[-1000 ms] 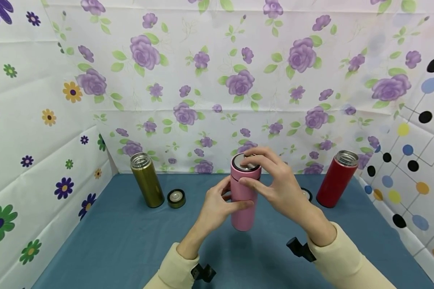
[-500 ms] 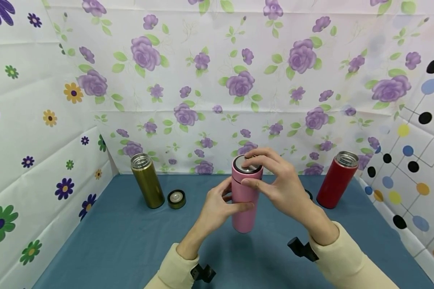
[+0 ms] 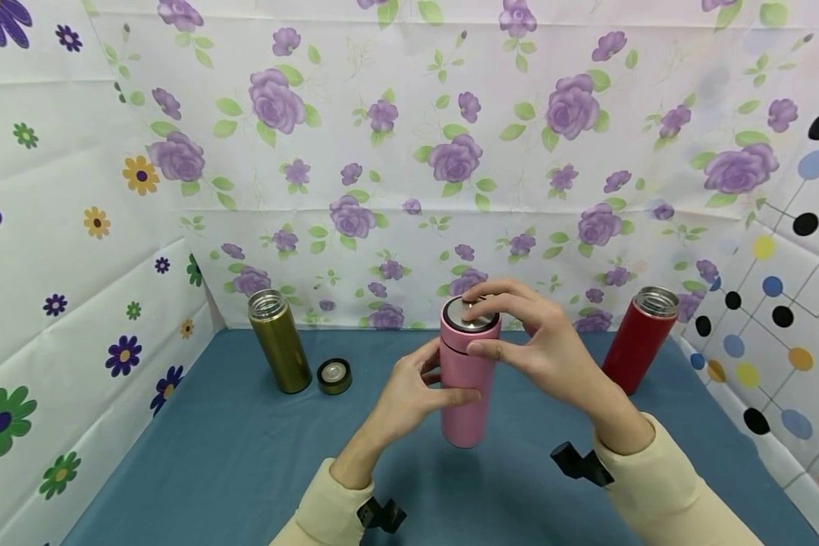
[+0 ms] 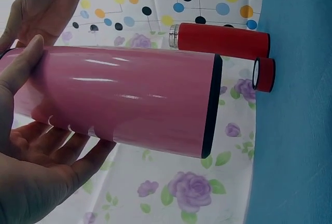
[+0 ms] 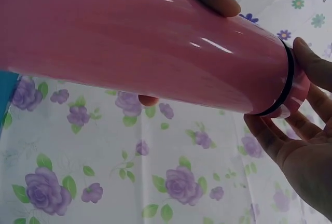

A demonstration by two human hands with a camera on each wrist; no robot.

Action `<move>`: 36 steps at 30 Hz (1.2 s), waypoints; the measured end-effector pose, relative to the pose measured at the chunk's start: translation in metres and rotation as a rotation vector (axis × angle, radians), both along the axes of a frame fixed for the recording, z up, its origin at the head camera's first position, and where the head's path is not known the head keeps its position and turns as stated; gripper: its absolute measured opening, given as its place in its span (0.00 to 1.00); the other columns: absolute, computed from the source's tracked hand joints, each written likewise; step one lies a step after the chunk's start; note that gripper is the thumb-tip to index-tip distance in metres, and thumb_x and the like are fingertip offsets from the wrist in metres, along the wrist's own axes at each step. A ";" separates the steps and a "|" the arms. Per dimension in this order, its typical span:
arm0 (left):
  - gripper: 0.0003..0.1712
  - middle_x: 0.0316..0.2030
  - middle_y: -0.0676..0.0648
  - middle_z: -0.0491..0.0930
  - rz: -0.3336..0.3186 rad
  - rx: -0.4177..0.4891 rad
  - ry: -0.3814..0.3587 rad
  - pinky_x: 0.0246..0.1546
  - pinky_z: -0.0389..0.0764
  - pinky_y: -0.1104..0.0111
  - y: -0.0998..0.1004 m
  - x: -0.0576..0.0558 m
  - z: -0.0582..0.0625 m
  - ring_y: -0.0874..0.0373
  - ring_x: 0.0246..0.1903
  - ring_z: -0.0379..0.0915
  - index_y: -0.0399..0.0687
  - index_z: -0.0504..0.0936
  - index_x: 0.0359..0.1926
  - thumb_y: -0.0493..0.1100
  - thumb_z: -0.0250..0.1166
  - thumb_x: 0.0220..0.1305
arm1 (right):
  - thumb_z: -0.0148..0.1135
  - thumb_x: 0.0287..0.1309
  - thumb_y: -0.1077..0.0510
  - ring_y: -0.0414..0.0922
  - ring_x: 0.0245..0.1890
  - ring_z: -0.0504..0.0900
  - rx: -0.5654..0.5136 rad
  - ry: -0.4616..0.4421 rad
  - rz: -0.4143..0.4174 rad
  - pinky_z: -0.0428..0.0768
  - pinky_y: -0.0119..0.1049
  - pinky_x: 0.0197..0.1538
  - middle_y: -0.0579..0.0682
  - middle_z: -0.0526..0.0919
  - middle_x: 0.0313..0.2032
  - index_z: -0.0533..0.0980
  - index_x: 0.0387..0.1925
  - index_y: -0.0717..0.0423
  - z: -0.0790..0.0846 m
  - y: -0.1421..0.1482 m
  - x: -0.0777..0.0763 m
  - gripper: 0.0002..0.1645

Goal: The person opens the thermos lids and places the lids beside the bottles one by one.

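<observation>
A pink thermos bottle (image 3: pixel 465 398) stands nearly upright, raised above the blue tabletop. My left hand (image 3: pixel 409 390) wraps around its middle, thumb across the front and fingers behind. With my right hand (image 3: pixel 539 334) I grip the pink lid (image 3: pixel 453 334), thumb on its side and fingertips over the steel-coloured top with a black ring. In the right wrist view a dark band (image 5: pixel 287 79) shows between lid and body, with my right fingers around the lid. The left wrist view shows the bottle's black base (image 4: pixel 211 107) apart from the table.
An uncapped olive-gold thermos (image 3: pixel 280 345) stands at the back left with its cap (image 3: pixel 334 376) beside it. At the back right stands an uncapped red thermos (image 3: pixel 640 341); its red cap (image 4: pixel 264 74) shows in the left wrist view. Patterned sheets (image 3: pixel 409 152) enclose the blue table (image 3: pixel 246 470).
The pink thermos and both hands have shifted slightly right and toward me. My right thumb has moved a little right along the lid. The red cap is now hidden behind my right hand in the head view.
</observation>
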State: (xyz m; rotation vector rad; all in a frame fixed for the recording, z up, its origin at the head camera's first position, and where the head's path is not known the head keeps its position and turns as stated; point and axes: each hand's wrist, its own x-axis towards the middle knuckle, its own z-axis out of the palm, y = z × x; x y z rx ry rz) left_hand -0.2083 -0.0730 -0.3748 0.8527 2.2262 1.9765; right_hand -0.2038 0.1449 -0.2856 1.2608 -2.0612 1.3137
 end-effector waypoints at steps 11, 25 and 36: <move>0.38 0.58 0.52 0.81 0.098 0.021 0.002 0.59 0.80 0.52 0.004 0.002 -0.002 0.55 0.56 0.79 0.62 0.75 0.70 0.51 0.79 0.61 | 0.77 0.55 0.68 0.47 0.66 0.73 0.052 0.016 -0.127 0.75 0.36 0.66 0.50 0.76 0.64 0.81 0.54 0.51 -0.001 -0.008 0.008 0.26; 0.37 0.58 0.52 0.81 0.124 0.025 0.005 0.60 0.80 0.51 0.005 0.004 -0.003 0.55 0.56 0.79 0.61 0.75 0.70 0.48 0.78 0.61 | 0.77 0.52 0.71 0.49 0.61 0.78 0.001 0.099 -0.180 0.78 0.32 0.62 0.52 0.79 0.59 0.82 0.51 0.54 -0.008 -0.017 0.006 0.24; 0.37 0.58 0.52 0.81 0.059 0.007 0.020 0.60 0.80 0.54 0.002 0.001 -0.003 0.56 0.57 0.78 0.61 0.74 0.71 0.48 0.77 0.62 | 0.77 0.51 0.72 0.47 0.61 0.77 0.030 0.063 -0.105 0.77 0.33 0.63 0.52 0.80 0.58 0.83 0.49 0.53 -0.001 -0.008 0.006 0.24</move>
